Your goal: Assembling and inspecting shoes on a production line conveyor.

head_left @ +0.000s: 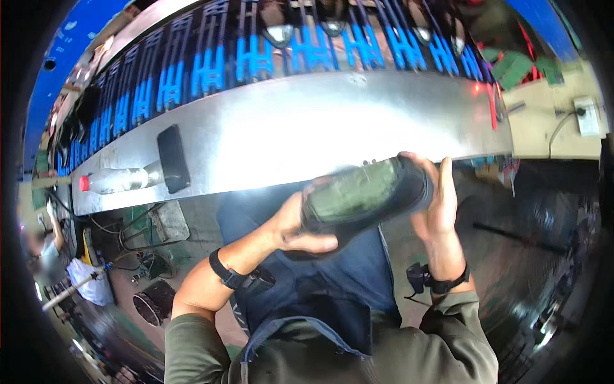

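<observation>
A dark shoe [364,198] with a greenish sole turned up toward me lies across my lap, just below the metal bench edge. My left hand [297,227] grips its heel end, thumb over the sole. My right hand [435,201] wraps around the toe end from the right. Both wrists wear black straps. My blue apron [345,281] hangs under the shoe.
A long shiny metal bench [307,128] runs across the middle, with a black phone [173,158] and a lying plastic bottle with a red cap [118,180] at its left. Behind it runs a rack of blue and black holders [256,54]. Another person [48,246] stands far left.
</observation>
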`<state>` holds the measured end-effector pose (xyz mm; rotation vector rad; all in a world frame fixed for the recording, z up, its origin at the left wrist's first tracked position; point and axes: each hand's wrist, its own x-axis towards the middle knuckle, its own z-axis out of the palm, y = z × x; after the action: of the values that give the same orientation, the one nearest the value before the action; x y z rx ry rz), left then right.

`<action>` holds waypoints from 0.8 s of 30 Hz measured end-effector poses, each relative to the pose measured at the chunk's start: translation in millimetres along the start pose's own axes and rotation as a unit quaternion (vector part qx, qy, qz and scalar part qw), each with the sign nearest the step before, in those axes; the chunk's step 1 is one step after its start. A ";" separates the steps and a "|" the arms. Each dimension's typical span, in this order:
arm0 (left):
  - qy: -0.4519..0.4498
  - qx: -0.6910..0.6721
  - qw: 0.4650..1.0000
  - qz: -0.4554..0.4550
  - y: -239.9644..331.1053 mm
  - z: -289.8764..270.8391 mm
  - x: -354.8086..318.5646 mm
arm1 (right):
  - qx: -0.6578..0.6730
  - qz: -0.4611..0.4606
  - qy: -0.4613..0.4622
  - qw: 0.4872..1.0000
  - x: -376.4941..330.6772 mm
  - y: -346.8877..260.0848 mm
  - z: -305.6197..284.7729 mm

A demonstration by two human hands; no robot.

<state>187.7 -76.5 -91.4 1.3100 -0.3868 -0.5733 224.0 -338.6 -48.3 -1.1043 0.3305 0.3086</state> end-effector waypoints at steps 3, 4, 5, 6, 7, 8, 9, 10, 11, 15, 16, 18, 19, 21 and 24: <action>0.206 -0.278 0.938 0.009 11.8 -51.6 -0.2 | -0.101 -0.005 -0.148 0.984 95.0 -1.3 37.2; 0.271 -0.311 0.911 0.021 24.6 -79.3 1.5 | -0.210 -0.009 -0.163 0.964 134.1 1.2 56.6; 0.299 -0.308 0.902 0.042 33.4 -116.3 6.5 | -0.340 -0.041 -0.148 0.928 169.0 8.9 77.5; 0.328 -0.302 0.893 0.062 45.3 -156.9 9.5 | -0.446 -0.092 -0.137 0.880 203.4 16.3 97.9; 0.414 -0.266 0.870 0.028 58.9 -199.1 6.0 | -0.542 -0.140 -0.126 0.819 235.4 25.9 119.0; 0.472 -0.224 0.853 0.010 87.1 -219.1 21.0 | -0.595 -0.186 -0.099 0.775 264.8 33.3 134.6; 0.506 -0.210 0.836 0.021 85.4 -269.8 18.2 | -0.640 -0.236 -0.075 0.728 292.7 42.9 155.5; 0.467 -0.208 0.857 -0.059 102.0 -302.6 14.8 | -0.652 -0.274 -0.052 0.705 323.1 55.7 171.1; 0.534 -0.075 0.840 -0.070 101.1 -340.5 12.3 | -0.677 -0.256 -0.034 0.690 338.8 60.3 196.3; 0.557 0.540 0.624 -0.092 -4.5 -524.3 -91.9 | -0.768 -0.302 -0.057 0.562 388.9 100.8 271.3; 0.559 0.499 0.627 -0.211 -14.9 -478.5 -12.6 | -0.793 -0.281 -0.015 0.541 413.8 87.9 227.4; 0.548 0.469 0.658 -0.217 8.7 -446.5 -17.3 | -0.817 -0.300 -0.076 0.486 401.4 63.2 226.6; 0.488 0.543 0.648 -0.219 10.0 -427.1 -27.2 | -0.762 -0.277 -0.122 0.572 382.8 43.9 221.0; 0.382 0.632 0.655 -0.162 38.2 -370.5 -12.0 | -0.700 -0.305 -0.173 0.623 368.0 12.2 175.3; 0.293 0.653 0.698 -0.011 83.8 -255.3 -7.8 | -0.214 0.034 -0.243 0.946 266.2 -24.2 124.4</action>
<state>342.2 142.3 -67.1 2.7700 -0.2005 0.2824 489.0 -215.1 -86.3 -1.3967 -0.1489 0.7230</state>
